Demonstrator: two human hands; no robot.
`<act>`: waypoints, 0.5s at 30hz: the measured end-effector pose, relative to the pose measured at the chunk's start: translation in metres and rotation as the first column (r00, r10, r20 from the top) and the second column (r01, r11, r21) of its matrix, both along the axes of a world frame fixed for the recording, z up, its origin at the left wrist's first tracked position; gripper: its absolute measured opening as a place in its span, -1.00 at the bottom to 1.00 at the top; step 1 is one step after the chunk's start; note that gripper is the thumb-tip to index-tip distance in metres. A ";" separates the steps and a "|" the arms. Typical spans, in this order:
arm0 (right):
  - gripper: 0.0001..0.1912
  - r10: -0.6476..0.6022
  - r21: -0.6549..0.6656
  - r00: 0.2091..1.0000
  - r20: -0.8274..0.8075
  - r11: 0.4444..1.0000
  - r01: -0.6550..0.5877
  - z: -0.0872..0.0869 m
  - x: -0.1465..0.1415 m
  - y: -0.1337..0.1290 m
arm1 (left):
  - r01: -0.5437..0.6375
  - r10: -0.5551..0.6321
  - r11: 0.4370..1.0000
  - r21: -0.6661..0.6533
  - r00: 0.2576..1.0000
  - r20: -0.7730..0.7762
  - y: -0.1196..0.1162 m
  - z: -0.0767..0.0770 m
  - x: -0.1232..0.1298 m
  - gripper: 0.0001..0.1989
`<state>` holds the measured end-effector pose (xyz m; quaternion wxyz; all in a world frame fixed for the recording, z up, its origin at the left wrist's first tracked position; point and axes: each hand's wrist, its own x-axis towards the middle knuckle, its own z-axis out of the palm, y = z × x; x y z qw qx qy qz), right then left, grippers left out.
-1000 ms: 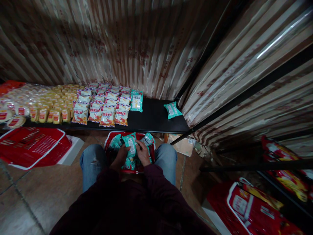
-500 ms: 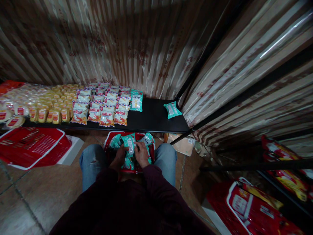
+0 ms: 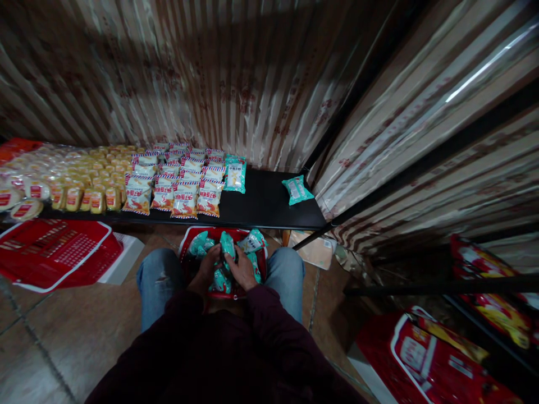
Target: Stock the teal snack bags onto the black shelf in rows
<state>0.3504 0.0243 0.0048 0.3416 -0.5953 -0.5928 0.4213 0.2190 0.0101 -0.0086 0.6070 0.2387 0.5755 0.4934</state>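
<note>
1. Landmark: red basket point(image 3: 215, 229), between the knees. Held teal packet point(image 3: 227, 246) sat over the basket's middle.
2. Hands: both narrow, holding that packet. Right hand point(image 3: 242, 268), at the basket's right half, had its thumb side against the packet; left hand point(image 3: 208, 262), at the left half, closed in on the other edge. Exact finger contact was partly hidden on both.
3. Step in hand looked like two-handed handling of one packet. Doing it well likely meant light side pressure only: the pack looked puffy, so a hard squeeze risked creasing or popping it.
4. Fingers were probably best kept on the body, off the end seams, with the label face left uncovered so orientation could be checked.
5. Working over the basket made sense: a slip would probably have landed on the loose teal packets point(image 3: 222, 281) inside it.
6. Look: small pillow pack, shiny teal film, turned rather edge-on, so it showed narrow. Print too small to read.
7. Same-coloured reference: a label-out teal packet point(image 3: 234, 175) beyond the basket, on the black shelf point(image 3: 265, 196), with a pale panel on its front. Another, a skewed teal packet point(image 3: 297, 189), lay beyond and right of the basket.
</note>
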 end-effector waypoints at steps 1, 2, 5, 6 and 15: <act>-0.50 0.004 -0.032 1.000 0.026 0.999 -0.003 0.004 0.000 -0.001 | 0.005 -0.005 1.000 0.011 1.000 0.010 0.000 0.002 0.000 -0.50; -0.48 0.018 -0.068 0.998 0.062 0.998 -0.014 0.007 0.000 -0.001 | 0.022 -0.023 0.999 0.040 1.000 0.016 0.001 0.004 0.000 -0.50; -0.44 0.074 -0.159 0.984 0.164 0.986 -0.048 0.011 0.000 -0.001 | 0.087 -0.087 0.987 0.133 0.996 0.000 0.003 0.011 -0.001 -0.52; -0.46 0.073 -0.170 0.982 0.175 0.984 -0.043 0.010 0.000 0.000 | 0.093 -0.093 0.985 0.143 0.996 -0.004 0.004 0.013 -0.001 -0.53; -0.56 -0.163 -0.271 0.873 -0.459 0.962 0.037 -0.012 0.006 0.006 | -0.049 0.042 0.992 0.113 0.997 0.065 0.005 0.020 0.009 -0.41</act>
